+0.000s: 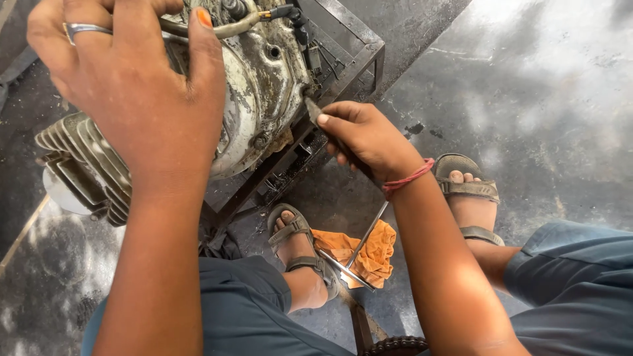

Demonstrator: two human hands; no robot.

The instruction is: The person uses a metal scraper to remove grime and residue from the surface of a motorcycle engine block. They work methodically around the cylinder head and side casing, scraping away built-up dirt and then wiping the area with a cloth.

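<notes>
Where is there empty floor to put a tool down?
Bare grey concrete floor lies right of the metal stand, beyond the right sandalled foot. It is crowded between the feet, where the orange rag and metal rods lie.

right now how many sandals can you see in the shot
2. One sandal is on the foot beside the orange cloth, below the engine stand. The other sandal is on the foot to the right, just past the right hand. None seems hidden.
</notes>
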